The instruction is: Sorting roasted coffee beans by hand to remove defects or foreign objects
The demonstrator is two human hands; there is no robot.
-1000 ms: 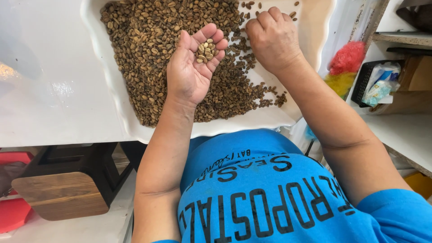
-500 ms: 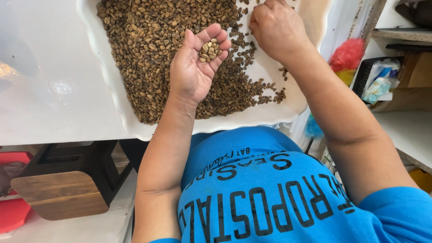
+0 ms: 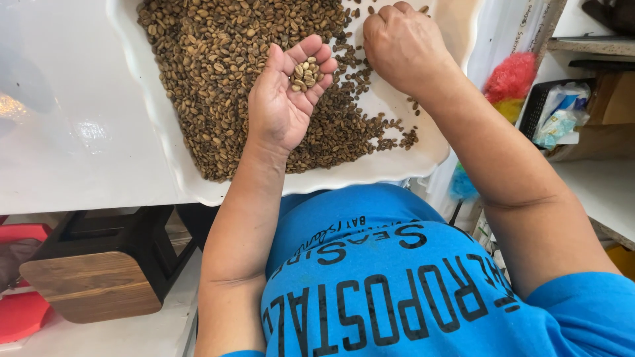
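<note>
While white table point(image 3: 73, 132) fills left of view, large white scalloped tray point(image 3: 370, 173) sits on it, near edge by blue shirt point(image 3: 397, 291). Mass of brown coffee beans point(image 3: 218, 73) covers tray's left and middle; right side sparse, strays scattered. Wooden stool point(image 3: 92, 284) below table, red and yellow duster point(image 3: 510, 82) at right. Left hand point(image 3: 286, 99) palm up above beans, fingers curled together, cupping small pile of pale beans point(image 3: 304, 74). Right hand point(image 3: 401, 45) knuckles up over sparse beans, fingers bent under; cannot tell whether pinching anything.
</note>
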